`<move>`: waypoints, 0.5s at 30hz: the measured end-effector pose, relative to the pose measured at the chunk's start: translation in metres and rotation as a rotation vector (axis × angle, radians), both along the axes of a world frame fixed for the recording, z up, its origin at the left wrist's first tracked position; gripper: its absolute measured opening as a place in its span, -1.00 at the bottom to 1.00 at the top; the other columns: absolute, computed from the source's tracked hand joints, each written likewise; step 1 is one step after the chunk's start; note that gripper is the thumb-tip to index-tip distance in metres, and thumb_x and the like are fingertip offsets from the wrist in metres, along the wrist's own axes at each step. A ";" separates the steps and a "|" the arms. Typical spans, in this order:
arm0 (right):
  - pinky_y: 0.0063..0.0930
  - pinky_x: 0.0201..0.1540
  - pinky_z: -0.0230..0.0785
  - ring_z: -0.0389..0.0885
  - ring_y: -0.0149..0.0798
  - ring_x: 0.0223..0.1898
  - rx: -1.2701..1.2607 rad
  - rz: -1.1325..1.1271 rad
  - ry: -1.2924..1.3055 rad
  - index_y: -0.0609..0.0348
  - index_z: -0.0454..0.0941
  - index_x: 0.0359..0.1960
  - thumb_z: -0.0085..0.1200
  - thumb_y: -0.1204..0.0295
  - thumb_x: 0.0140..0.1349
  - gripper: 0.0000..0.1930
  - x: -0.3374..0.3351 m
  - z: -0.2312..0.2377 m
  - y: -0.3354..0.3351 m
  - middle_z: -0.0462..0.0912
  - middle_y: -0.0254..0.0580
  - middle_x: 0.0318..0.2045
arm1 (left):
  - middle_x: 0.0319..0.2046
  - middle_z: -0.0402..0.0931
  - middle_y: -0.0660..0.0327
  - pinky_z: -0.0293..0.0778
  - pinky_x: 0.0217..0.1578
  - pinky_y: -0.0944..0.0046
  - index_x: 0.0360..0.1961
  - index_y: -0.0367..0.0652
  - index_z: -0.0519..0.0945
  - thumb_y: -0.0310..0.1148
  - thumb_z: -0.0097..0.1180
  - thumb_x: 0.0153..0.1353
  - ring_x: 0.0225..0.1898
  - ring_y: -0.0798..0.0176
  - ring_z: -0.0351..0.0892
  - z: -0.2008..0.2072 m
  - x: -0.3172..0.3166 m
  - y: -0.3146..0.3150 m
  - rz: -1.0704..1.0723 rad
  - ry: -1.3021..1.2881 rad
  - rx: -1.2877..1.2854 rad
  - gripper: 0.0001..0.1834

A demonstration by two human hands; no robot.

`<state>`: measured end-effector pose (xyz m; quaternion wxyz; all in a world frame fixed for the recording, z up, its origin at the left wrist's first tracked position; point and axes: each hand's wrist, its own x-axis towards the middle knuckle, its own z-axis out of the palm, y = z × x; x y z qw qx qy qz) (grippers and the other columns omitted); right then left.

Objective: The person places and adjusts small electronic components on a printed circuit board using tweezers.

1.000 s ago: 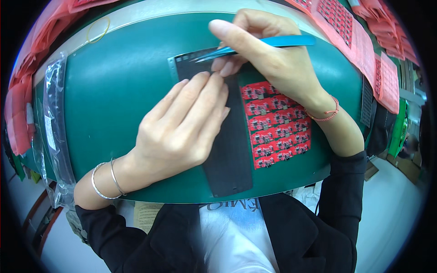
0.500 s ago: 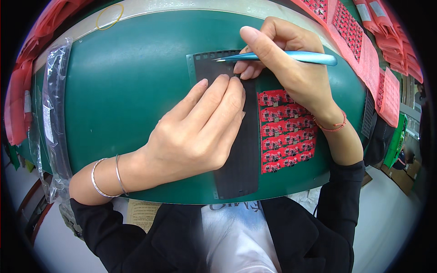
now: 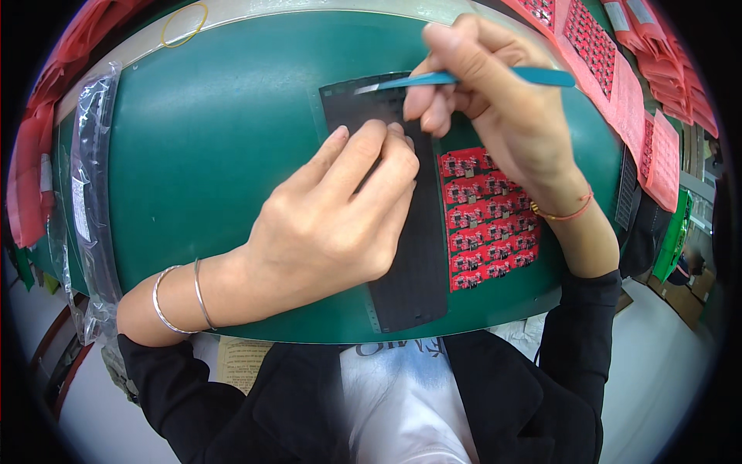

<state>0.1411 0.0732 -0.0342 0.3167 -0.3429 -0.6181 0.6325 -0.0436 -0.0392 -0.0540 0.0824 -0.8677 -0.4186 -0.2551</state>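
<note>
My right hand [image 3: 495, 85] grips blue tweezers [image 3: 541, 76] between thumb and fingers. Their silver tips hover over the far end of a long black sheet [image 3: 413, 263] with a clear backing edge; whether they touch it I cannot tell. Small square marks run along that far end. My left hand [image 3: 332, 201] lies palm down across the sheet, fingers extended and slightly bent, fingertips on it near its upper half. Its thumb is hidden beneath. Right of the sheet lies a panel of red circuit boards [image 3: 491, 224], partly under my right wrist.
A green work mat [image 3: 193, 155] covers the table. At the left edge lies a clear plastic bag [image 3: 93, 201] with dark contents; a yellow rubber band [image 3: 184, 25] rests at the far left rim. Pink packing [image 3: 626, 116] with more red boards lines the right side.
My right hand has lifted slightly away, tweezers with it, their tips shifting left. The black sheet has tilted, its near end moving right. My left fingers have spread a little.
</note>
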 end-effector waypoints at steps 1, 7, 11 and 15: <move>-0.60 -0.47 0.52 0.68 -0.37 -0.52 -0.083 -0.027 0.108 0.26 0.50 -0.29 0.03 0.31 0.55 -0.73 0.005 0.001 0.000 0.72 -0.01 -0.44 | -0.15 0.62 0.04 0.71 -0.09 0.16 -0.36 -0.43 0.70 -0.46 0.25 -0.01 -0.05 0.07 0.67 0.003 0.000 0.000 -0.006 -0.002 0.001 -0.77; -0.55 -0.47 0.59 0.74 -0.35 -0.52 -0.071 0.096 0.091 0.27 0.48 -0.37 0.15 0.40 0.47 -0.75 0.073 0.022 -0.012 0.74 -0.01 -0.49 | -0.12 0.66 0.06 0.70 -0.11 0.17 -0.16 -0.37 0.74 -0.55 0.41 -0.08 -0.06 0.02 0.72 0.001 -0.003 0.003 -0.066 -0.112 -0.029 -0.63; -0.51 -0.43 0.65 0.77 -0.29 -0.47 -0.111 0.060 -0.070 0.29 0.48 -0.35 0.15 0.46 0.46 -0.79 0.104 0.017 -0.038 0.73 0.00 -0.45 | -0.12 0.67 0.02 0.71 -0.06 0.09 -0.15 -0.34 0.73 -0.55 0.41 -0.12 -0.05 -0.03 0.72 0.012 0.014 -0.011 -0.175 -0.196 -0.157 -0.61; -0.52 -0.41 0.67 0.82 -0.27 -0.39 -0.069 0.043 -0.120 0.30 0.50 -0.37 0.20 0.43 0.44 -0.76 0.108 0.010 -0.050 0.73 -0.05 -0.43 | -0.04 0.69 -0.01 0.70 -0.01 0.07 -0.17 -0.30 0.74 -0.51 0.42 -0.10 0.03 -0.06 0.71 0.008 0.025 -0.013 -0.189 -0.112 -0.128 -0.63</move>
